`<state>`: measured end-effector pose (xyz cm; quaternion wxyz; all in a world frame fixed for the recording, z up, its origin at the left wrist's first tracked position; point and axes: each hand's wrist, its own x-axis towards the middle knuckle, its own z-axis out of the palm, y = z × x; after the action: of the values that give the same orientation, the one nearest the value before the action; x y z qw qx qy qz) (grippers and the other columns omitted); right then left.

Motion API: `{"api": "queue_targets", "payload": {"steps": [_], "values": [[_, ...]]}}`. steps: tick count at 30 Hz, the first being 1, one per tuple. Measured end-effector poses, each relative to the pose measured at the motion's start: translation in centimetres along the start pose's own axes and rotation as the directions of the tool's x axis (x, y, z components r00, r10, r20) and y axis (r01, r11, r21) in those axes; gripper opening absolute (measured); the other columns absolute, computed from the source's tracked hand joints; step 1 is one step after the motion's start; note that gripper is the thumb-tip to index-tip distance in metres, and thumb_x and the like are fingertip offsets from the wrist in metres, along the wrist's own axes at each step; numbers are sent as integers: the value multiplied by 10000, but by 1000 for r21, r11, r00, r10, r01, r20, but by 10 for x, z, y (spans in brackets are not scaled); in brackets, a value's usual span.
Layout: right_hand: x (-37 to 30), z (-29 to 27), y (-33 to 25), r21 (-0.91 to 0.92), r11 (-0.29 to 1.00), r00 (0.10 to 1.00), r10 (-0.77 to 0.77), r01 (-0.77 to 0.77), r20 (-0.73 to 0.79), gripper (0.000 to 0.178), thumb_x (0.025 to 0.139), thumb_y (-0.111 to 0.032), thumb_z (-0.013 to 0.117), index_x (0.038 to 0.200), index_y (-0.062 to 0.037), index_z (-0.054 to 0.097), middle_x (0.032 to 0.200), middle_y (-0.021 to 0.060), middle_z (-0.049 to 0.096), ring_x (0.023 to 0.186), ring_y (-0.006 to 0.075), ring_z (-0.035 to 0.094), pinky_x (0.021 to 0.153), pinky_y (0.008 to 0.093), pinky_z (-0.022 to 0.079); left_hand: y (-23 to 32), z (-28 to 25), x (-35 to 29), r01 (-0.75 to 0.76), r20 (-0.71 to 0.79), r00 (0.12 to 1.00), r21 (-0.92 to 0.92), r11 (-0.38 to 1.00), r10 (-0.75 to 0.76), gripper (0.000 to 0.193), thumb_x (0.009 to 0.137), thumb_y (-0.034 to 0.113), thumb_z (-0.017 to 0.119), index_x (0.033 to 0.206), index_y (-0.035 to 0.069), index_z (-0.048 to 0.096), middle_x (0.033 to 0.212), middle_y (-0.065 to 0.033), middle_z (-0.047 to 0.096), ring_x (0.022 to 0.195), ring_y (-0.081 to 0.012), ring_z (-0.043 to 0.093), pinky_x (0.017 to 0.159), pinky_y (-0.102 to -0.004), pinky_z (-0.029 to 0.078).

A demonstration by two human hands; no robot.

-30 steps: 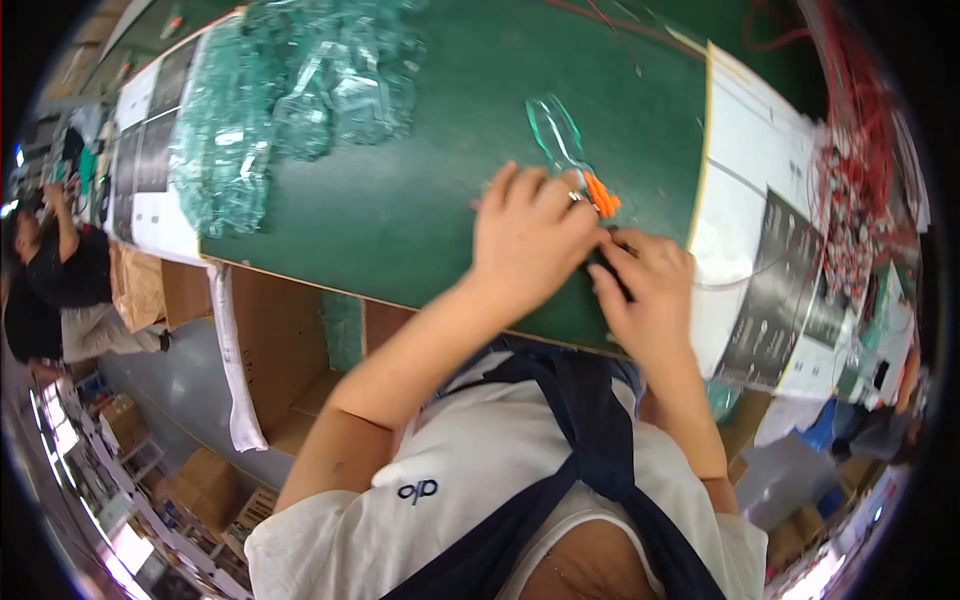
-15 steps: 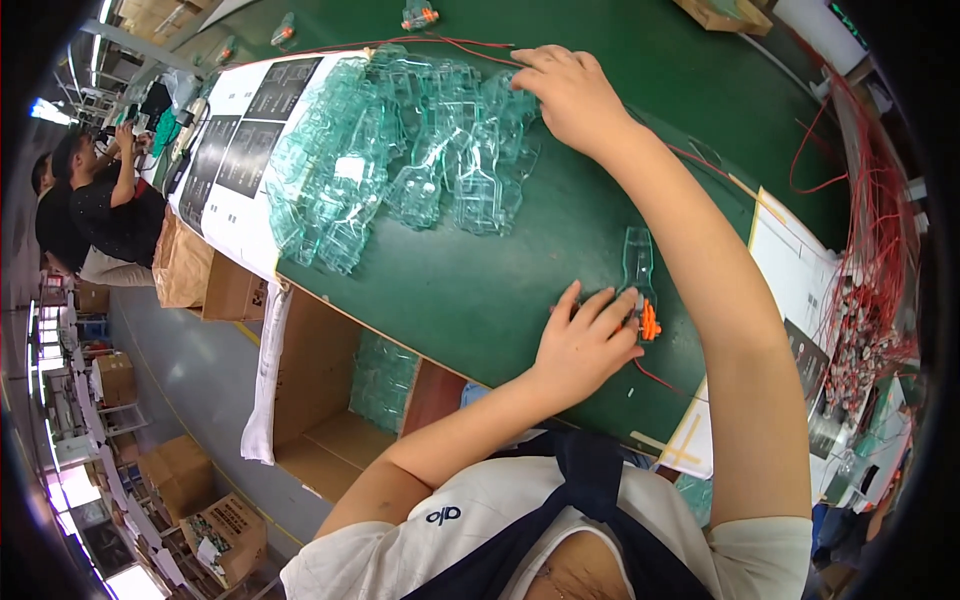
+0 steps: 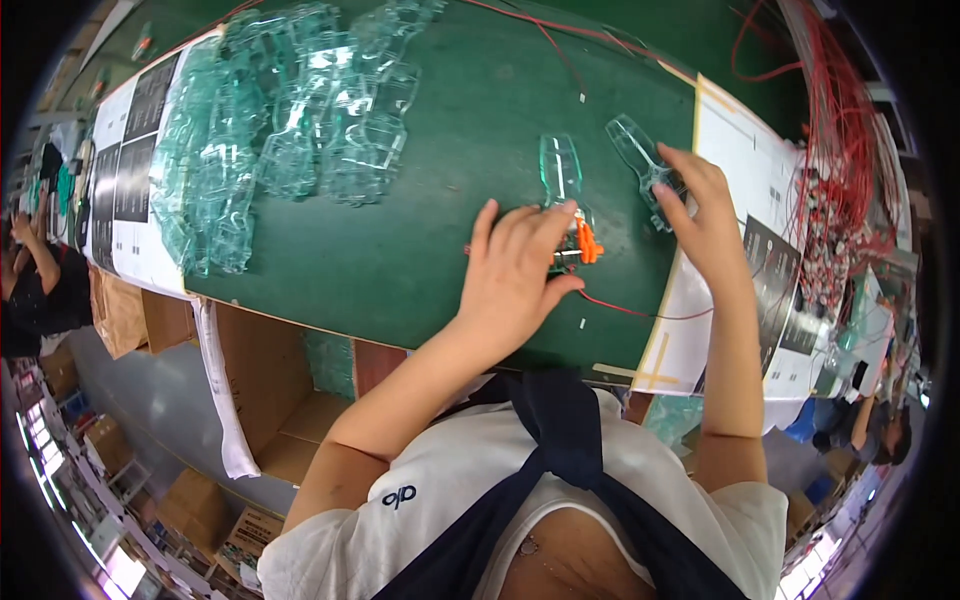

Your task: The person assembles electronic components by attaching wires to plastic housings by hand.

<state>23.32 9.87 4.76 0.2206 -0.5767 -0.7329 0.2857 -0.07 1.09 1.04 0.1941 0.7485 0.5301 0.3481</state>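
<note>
My left hand (image 3: pixel 515 270) lies on the green table (image 3: pixel 400 250), fingers spread over the near end of a clear plastic shell (image 3: pixel 560 170) that carries an orange part (image 3: pixel 586 243) and a red wire (image 3: pixel 630 308). My right hand (image 3: pixel 700 215) grips a second clear plastic shell (image 3: pixel 640 155) just to the right, near the edge of a white sheet (image 3: pixel 730 150). The two shells lie side by side, a little apart.
A heap of clear plastic shells (image 3: pixel 290 120) covers the table's far left. Bundles of red wires (image 3: pixel 840 150) hang at the right. Printed sheets (image 3: pixel 130 170) lie at the left end. Cardboard boxes (image 3: pixel 260 390) stand under the table. Another person (image 3: pixel 30 280) works at far left.
My right hand has come back from the heap of shells with a second clear shell and now holds it beside the first. My left hand stays on the first shell.
</note>
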Motion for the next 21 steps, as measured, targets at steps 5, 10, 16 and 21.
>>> {"api": "queue_targets", "payload": {"steps": [5,10,16,21], "values": [[-51,12,-5,-287,957,993,-71,42,-92,504,817,-117,689,1305,-67,573,1365,132,524,1212,287,495,1033,365,388,-5,2,-4,63,-17,998,-148,987,-67,972,650,133,833,1451,34,292,1257,-105,581,1169,-274,536,1094,-485,298],[-68,10,-9,-129,991,980,-67,43,-189,556,794,-106,708,1328,-62,557,1433,140,473,1250,300,461,1065,380,354,-3,6,-6,111,-9,993,-197,974,-114,1109,616,76,858,1491,42,177,1255,-112,590,1210,-283,527,1058,-449,341],[-88,28,-13,-335,942,993,-21,-18,-112,615,745,-120,750,1327,-58,560,1413,131,498,1227,297,477,1062,390,354,-4,9,-8,98,-59,992,-223,970,-114,1060,648,92,837,1478,19,182,1266,-124,591,1160,-296,558,1132,-499,258],[-75,47,-58,59,992,969,-100,116,-226,695,664,-197,827,1295,-72,562,1358,97,549,1174,280,510,1011,378,374,-8,18,-12,51,-141,985,-297,953,-97,1057,637,38,823,1480,21,185,1356,-178,499,1192,-338,527,1095,-485,329]]}}
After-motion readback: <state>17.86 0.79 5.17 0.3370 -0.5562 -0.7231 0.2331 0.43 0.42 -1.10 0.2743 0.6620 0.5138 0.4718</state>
